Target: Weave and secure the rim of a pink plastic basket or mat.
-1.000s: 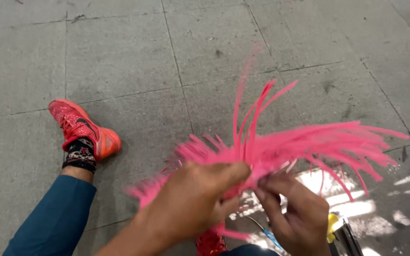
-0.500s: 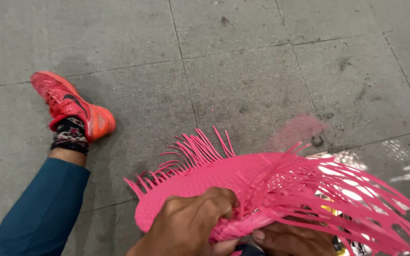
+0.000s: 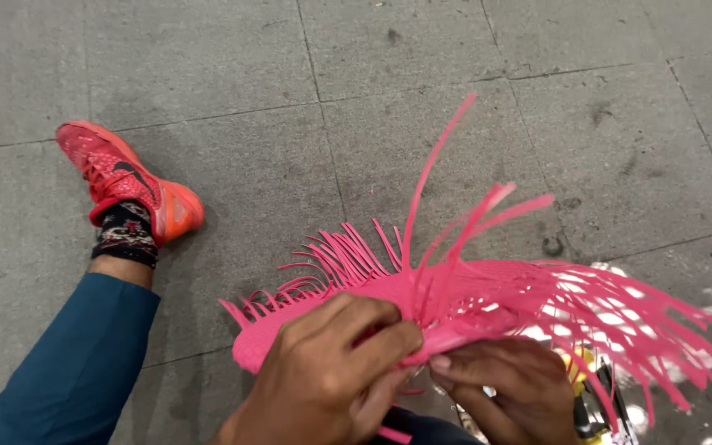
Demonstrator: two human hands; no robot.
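Grey floor tiles [image 3: 208, 66] are filling the head view. At six o'clock, the left hand [image 3: 323, 379] and right hand [image 3: 496, 383] are both pinching a pink woven mat [image 3: 455, 292], its loose strips fanning toward three o'clock. An orange shoe [image 3: 125, 177] is resting at nine o'clock.

A floor of large grey paving slabs [image 3: 208, 74] fills the view, crossed by thin dark joint lines and marked with a few darker stains. At the left, 1 red-orange sports shoe [image 3: 125, 177] rests on the slabs, toe pointing up-left. Above its collar sits a dark patterned sock [image 3: 127, 235], then a strip of bare ankle, then a teal trouser leg [image 3: 76, 363] running to the lower-left corner.
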